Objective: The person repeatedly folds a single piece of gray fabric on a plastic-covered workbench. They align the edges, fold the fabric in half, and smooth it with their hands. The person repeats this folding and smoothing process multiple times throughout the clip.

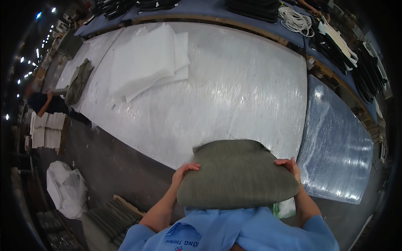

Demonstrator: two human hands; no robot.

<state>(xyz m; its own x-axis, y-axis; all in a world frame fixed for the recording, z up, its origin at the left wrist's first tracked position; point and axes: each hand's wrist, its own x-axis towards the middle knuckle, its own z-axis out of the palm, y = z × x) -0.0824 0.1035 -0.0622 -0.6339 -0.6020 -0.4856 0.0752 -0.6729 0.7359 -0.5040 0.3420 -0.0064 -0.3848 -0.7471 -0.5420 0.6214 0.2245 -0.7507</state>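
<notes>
An olive-green fabric cushion cover (236, 180) is held up close against my chest, over the near edge of the table. My left hand (185, 170) grips its left side, and my right hand (289, 166) grips its right side, fingers curled over the top. Loose threads stick out along its far edge. Beneath and beyond it spreads the large table (234, 96) wrapped in shiny clear plastic film. A stack of white padding sheets (144, 62) lies on the table's far left part.
A blue film-wrapped table (335, 142) adjoins on the right. Black folded pieces (253, 9) and a coil of white cord (295, 21) lie on the back bench. At left, another person (50, 102) handles olive fabric. Olive pieces (111, 221) and a white plastic bag (66, 188) sit low left.
</notes>
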